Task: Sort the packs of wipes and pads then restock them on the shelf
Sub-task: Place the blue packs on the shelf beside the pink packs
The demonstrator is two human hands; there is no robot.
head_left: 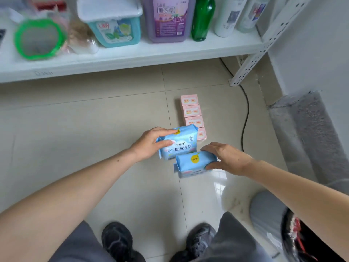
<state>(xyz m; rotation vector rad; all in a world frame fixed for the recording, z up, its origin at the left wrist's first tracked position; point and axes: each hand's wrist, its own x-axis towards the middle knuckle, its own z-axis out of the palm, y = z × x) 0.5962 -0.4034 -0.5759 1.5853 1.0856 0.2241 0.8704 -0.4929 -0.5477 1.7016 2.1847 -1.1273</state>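
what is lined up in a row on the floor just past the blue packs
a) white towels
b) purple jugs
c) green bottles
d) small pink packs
d: a row of small pink packs runs along the floor tiles behind the blue pack gripped by the left hand, while the right hand grips another blue pack; the green bottle and purple jug stand up on the shelf.

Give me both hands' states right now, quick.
Left hand: grips the larger blue pad pack.
Right hand: grips the smaller blue pad pack.
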